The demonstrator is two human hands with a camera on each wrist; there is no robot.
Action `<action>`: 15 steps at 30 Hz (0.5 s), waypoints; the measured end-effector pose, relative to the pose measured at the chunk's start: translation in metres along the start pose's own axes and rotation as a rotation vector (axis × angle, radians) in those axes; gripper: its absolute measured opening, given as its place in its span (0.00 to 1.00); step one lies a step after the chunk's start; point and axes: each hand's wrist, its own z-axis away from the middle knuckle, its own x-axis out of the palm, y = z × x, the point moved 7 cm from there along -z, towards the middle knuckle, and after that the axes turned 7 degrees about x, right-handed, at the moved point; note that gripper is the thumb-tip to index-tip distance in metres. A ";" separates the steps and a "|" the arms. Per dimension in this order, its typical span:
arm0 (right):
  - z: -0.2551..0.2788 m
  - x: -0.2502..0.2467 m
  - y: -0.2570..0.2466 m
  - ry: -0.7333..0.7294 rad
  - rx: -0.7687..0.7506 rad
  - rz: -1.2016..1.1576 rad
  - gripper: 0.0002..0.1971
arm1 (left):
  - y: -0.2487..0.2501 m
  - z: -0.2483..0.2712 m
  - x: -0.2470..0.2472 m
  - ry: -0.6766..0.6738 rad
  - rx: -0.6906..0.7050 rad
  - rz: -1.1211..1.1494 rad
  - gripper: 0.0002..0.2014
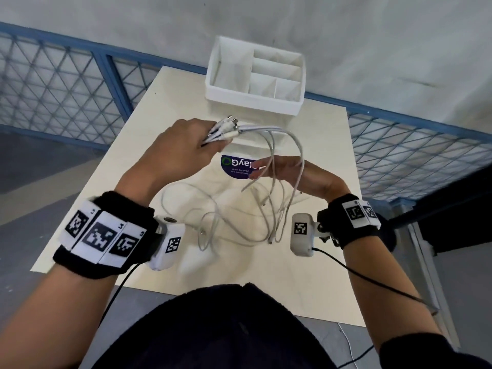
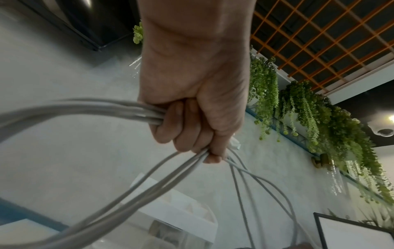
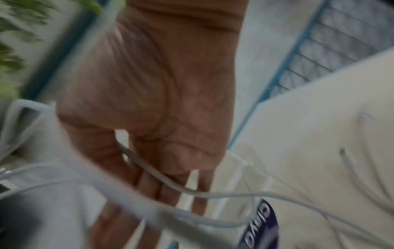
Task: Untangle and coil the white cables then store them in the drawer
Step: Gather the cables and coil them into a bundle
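Observation:
Several white cables (image 1: 277, 134) hang in loops over the cream table (image 1: 314, 275). My left hand (image 1: 186, 145) grips a bundle of their plug ends (image 1: 226, 127), fingers curled round the cables (image 2: 127, 111) in the left wrist view. My right hand (image 1: 287, 171) is held flat with straight fingers (image 3: 149, 182) passed through the hanging loops; one cable (image 3: 162, 178) runs between the fingers. The white divided drawer (image 1: 213, 75) stands at the table's far edge, with nothing visible in its compartments. Loose cable loops (image 1: 213, 222) lie on the table near me.
A round purple sticker (image 1: 234, 169) is on the table under the hands. A blue mesh railing (image 1: 53, 83) runs behind the table on both sides. A dark cabinet (image 1: 452, 214) stands to the right. Black wires trail from both wrist cameras.

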 end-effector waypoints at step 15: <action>0.050 -0.065 0.060 0.440 0.419 0.171 0.36 | -0.037 0.026 0.031 -0.262 -0.070 -0.069 0.13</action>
